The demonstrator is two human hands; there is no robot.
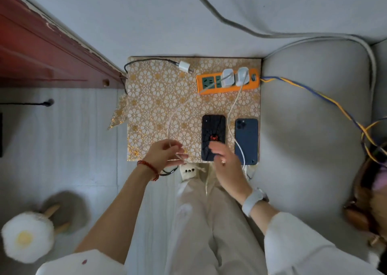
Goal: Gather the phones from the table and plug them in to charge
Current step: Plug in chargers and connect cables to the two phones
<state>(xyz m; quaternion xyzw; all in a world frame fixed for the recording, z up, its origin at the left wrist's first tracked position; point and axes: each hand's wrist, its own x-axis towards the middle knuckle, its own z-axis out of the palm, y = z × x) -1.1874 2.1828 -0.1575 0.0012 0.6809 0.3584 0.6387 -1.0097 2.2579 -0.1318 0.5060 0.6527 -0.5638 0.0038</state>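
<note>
Desk [150, 98]: small, centre of the frame, covered in gold flower-patterned cloth.
Black phone [213, 132]: face down at the lower centre of the desk, red spider on its case.
Blue phone [247, 138]: face down just right of the black phone, near the desk's right edge.
Power strip [209, 84]: orange, upper right of the desk, two white chargers [234, 76] plugged in.
Loose charger [184, 65]: white, top centre of the desk, dark cable attached.
Left hand [165, 153]: lower centre, grip pinching a thin white cable [170, 128].
Right hand [225, 159]: grip loose and empty, fingers over the black phone's lower end.
White cord [231, 111]: runs from the strip down between the phones.
</note>
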